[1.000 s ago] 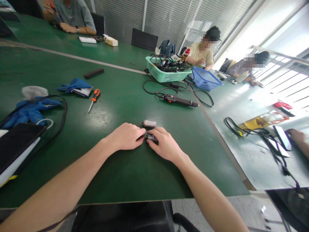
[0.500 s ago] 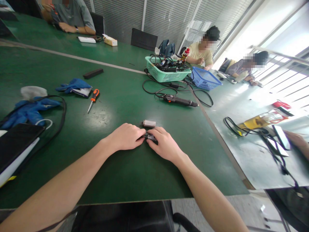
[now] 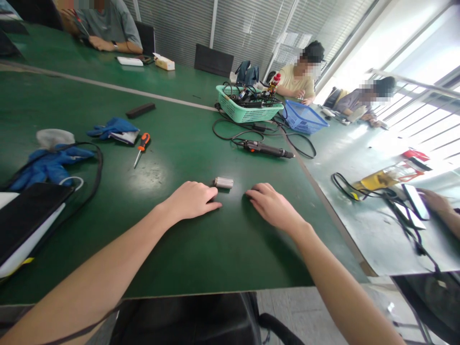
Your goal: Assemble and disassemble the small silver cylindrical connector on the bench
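Observation:
A small silver metal cylinder [image 3: 223,183] lies on the green table, just beyond the fingertips of my left hand [image 3: 194,200]. That hand rests low over the table with thumb and forefinger parted and nothing visible between them. To the right of the cylinder, my right hand [image 3: 271,205] is held palm down, its fingers curled downward. Whatever is under those fingers is hidden; only a dark patch shows by the fingertips. The small dark part from earlier is out of sight.
An orange-handled screwdriver [image 3: 142,149], blue gloves [image 3: 50,165] and a phone [image 3: 32,220] lie leftward. Farther back are a corded electric screwdriver [image 3: 268,149], a green basket [image 3: 247,114] of tools and a blue basket [image 3: 305,117]. Other people sit around the table.
My hands have come apart: the right moved to the right, away from the left. The small dark part between them no longer shows. The cylinder stays in place.

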The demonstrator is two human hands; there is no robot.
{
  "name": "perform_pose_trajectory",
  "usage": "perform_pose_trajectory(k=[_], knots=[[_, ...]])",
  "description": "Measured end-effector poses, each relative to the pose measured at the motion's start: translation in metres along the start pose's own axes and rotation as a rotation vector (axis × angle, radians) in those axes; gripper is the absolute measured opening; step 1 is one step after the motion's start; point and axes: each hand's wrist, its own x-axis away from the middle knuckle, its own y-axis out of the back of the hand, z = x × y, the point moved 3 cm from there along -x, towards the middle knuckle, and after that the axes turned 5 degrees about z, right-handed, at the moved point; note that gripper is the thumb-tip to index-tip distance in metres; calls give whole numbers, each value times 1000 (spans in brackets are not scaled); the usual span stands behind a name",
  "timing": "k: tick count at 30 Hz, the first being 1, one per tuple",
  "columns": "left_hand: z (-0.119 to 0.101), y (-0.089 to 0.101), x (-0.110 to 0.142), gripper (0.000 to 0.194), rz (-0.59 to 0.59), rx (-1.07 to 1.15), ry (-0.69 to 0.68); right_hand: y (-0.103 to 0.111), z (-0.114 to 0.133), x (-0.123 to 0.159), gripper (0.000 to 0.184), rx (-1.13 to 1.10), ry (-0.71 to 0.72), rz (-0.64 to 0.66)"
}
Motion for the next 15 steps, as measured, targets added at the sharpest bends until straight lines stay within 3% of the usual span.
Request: perform_pose_trajectory(k=[5, 7, 10, 15], knots=[[-1, 0, 2, 36, -4, -3, 11, -15, -110, 44, 34, 177, -276, -26], [-1, 0, 3, 35, -7, 3, 15, -19, -142, 59, 36, 214, -341, -32], [-2, 0, 3, 34, -11, 15, 6, -22, -162, 73, 38, 221, -360, -38], [0, -1, 4, 32, -19, 25, 16, -21, -166, 78, 43, 209, -380, -18]])
